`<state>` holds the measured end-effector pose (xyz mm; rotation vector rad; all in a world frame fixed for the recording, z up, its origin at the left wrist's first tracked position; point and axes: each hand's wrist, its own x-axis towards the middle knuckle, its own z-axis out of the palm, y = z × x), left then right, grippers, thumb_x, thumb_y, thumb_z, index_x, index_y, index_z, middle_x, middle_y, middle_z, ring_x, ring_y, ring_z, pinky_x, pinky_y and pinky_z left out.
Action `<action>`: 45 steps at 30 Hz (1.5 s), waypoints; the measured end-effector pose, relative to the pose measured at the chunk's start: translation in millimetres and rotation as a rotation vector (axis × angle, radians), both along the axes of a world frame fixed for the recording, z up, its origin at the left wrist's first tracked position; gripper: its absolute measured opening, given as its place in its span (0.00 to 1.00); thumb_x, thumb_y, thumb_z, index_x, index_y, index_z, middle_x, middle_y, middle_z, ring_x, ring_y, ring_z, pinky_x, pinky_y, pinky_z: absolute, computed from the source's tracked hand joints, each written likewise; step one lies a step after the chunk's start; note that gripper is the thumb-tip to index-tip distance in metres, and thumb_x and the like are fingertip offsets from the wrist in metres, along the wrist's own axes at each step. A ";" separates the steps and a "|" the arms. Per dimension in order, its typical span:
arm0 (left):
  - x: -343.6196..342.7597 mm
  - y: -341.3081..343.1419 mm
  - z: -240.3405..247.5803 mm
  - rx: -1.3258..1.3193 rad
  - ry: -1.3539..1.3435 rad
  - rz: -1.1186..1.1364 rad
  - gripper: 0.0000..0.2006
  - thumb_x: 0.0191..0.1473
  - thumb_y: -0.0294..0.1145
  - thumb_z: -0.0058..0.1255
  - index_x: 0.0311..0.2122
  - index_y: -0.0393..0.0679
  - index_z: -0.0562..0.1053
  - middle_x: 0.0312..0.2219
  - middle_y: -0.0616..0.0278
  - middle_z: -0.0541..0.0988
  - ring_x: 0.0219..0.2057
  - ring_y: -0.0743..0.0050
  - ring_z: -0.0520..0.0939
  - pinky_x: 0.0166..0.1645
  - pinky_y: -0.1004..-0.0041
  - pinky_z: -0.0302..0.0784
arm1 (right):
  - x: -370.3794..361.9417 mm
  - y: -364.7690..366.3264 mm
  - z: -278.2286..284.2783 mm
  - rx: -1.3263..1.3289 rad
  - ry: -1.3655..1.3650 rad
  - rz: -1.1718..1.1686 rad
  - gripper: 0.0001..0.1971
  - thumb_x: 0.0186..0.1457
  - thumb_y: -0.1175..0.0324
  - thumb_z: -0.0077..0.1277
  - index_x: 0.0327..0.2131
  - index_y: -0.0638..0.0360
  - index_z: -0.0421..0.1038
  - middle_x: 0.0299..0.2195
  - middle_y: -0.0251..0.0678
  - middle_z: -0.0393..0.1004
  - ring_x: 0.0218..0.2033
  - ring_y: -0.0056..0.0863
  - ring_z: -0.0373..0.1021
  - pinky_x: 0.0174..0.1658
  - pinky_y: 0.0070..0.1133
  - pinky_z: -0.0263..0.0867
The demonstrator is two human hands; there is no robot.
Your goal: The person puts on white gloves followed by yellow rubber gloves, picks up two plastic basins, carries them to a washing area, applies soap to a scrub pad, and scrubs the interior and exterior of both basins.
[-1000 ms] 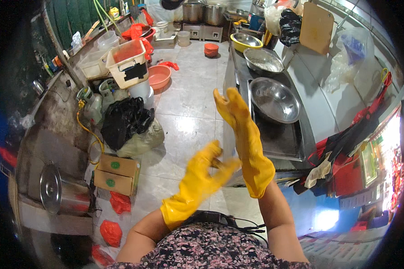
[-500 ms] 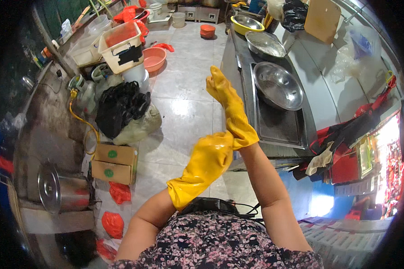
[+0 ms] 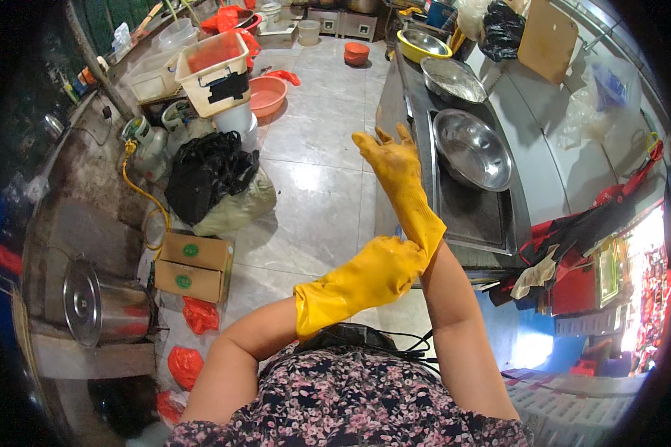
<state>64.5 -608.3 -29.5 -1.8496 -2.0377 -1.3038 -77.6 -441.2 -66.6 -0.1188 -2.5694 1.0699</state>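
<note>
Both my hands wear yellow rubber gloves. My left hand is closed on the cuff of the right rubber glove at the wrist, its fingertips partly hidden from view. My right hand is raised ahead of me, its gloved fingers spread apart and nothing in them. Just right of that hand, a large stainless steel bowl rests tilted on the dark counter.
Farther along the counter are a metal basin and a yellow-rimmed bowl. On the left stand a cardboard box, a black plastic bag, gas cylinders, a lidded steel pot and a pink basin.
My right hand's fingers have gone from bunched together to spread apart. Both hands have shifted slightly right in view, with the left still holding the right glove's cuff.
</note>
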 end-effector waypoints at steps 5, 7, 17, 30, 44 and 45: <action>-8.8 -12.1 8.4 0.040 -0.050 0.025 0.10 0.49 0.26 0.55 0.39 0.43 0.75 0.33 0.52 0.81 0.34 0.44 0.81 0.39 0.56 0.77 | 5.9 -35.1 46.3 0.422 -0.110 -0.066 0.43 0.63 0.31 0.32 0.57 0.65 0.73 0.62 0.52 0.68 0.68 0.51 0.57 0.72 0.38 0.40; -7.4 -11.0 9.8 0.026 -0.056 0.008 0.10 0.50 0.26 0.55 0.39 0.43 0.75 0.33 0.52 0.81 0.35 0.44 0.81 0.40 0.56 0.77 | 6.9 -31.1 44.5 0.341 -0.099 -0.046 0.45 0.64 0.31 0.31 0.57 0.67 0.72 0.62 0.52 0.67 0.68 0.52 0.56 0.72 0.38 0.39; -4.1 -14.9 6.5 0.053 -0.061 -0.037 0.09 0.51 0.25 0.55 0.39 0.42 0.75 0.35 0.50 0.81 0.37 0.43 0.81 0.45 0.57 0.78 | -0.7 -15.5 37.2 0.507 -0.252 -0.078 0.50 0.62 0.27 0.30 0.57 0.73 0.70 0.61 0.58 0.67 0.66 0.50 0.60 0.72 0.40 0.39; -30.0 -2.6 -17.4 0.064 -0.150 -0.082 0.12 0.48 0.23 0.58 0.41 0.41 0.76 0.36 0.50 0.81 0.39 0.43 0.80 0.45 0.57 0.77 | -13.5 -10.0 13.2 -0.195 -0.211 -0.149 0.49 0.56 0.24 0.38 0.63 0.61 0.66 0.67 0.55 0.57 0.69 0.57 0.52 0.73 0.40 0.35; -190.2 82.7 -23.3 0.281 -1.577 0.230 0.14 0.64 0.35 0.57 0.48 0.37 0.74 0.37 0.61 0.81 0.35 0.72 0.83 0.44 0.71 0.81 | -138.3 92.0 35.9 -1.905 0.230 0.387 0.54 0.52 0.21 0.44 0.64 0.62 0.56 0.63 0.51 0.60 0.63 0.57 0.60 0.64 0.50 0.60; -212.8 87.7 -21.2 0.346 -1.650 0.265 0.15 0.64 0.37 0.57 0.48 0.37 0.74 0.38 0.60 0.81 0.35 0.72 0.83 0.44 0.71 0.81 | -144.6 88.1 49.8 -1.953 0.264 0.468 0.56 0.53 0.20 0.41 0.67 0.63 0.52 0.67 0.51 0.55 0.65 0.57 0.57 0.64 0.52 0.57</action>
